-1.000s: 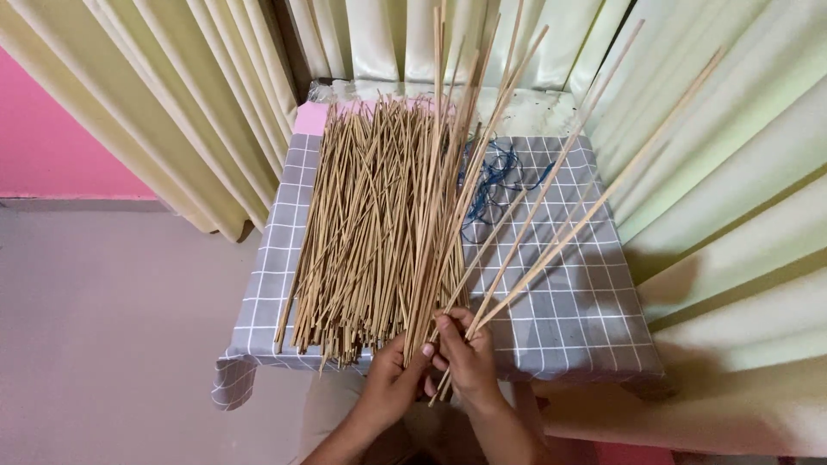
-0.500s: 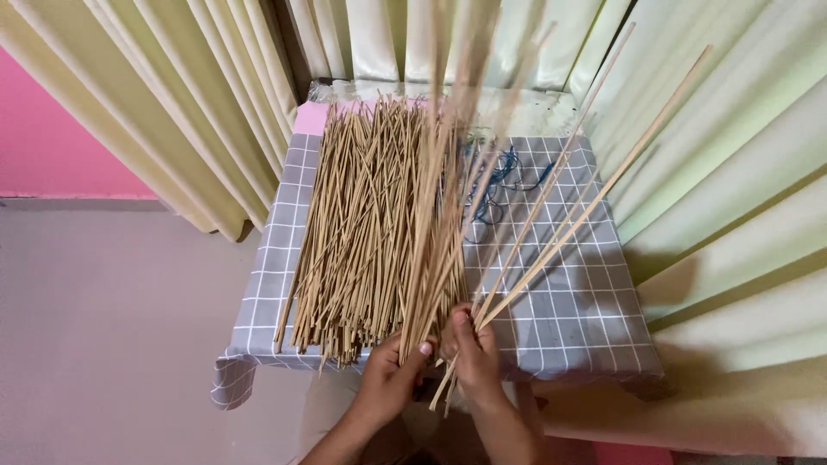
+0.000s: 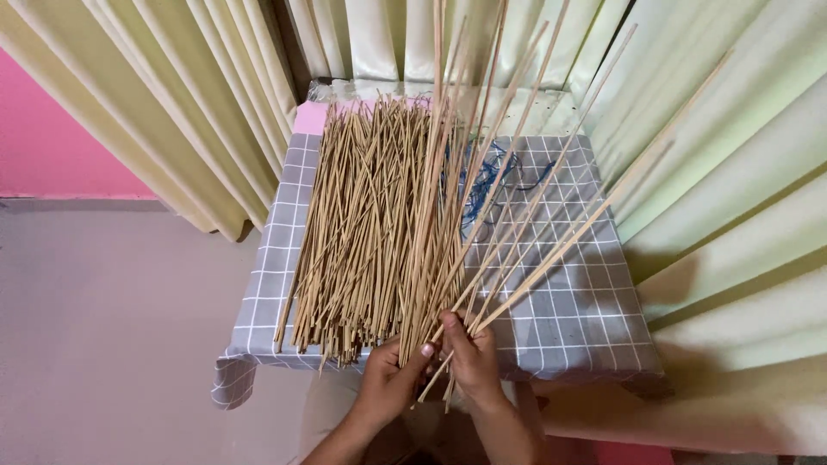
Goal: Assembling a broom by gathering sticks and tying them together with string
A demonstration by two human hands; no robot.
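A big pile of long thin tan sticks lies lengthwise on a small table covered with a grey checked cloth. At the table's near edge my left hand grips the lower ends of an upright bunch of sticks. My right hand touches it and pinches several sticks that fan up and out to the right. A tangle of blue thread lies on the cloth behind the fanned sticks.
Pale yellow-green curtains hang close behind and on both sides of the table. A pink wall shows at the left above a beige floor. A clear plastic sheet lies at the table's far edge.
The bunch in my left hand swung and blurred, then settled upright again. More sticks now fan to the right from my right hand, which shifted slightly lower.
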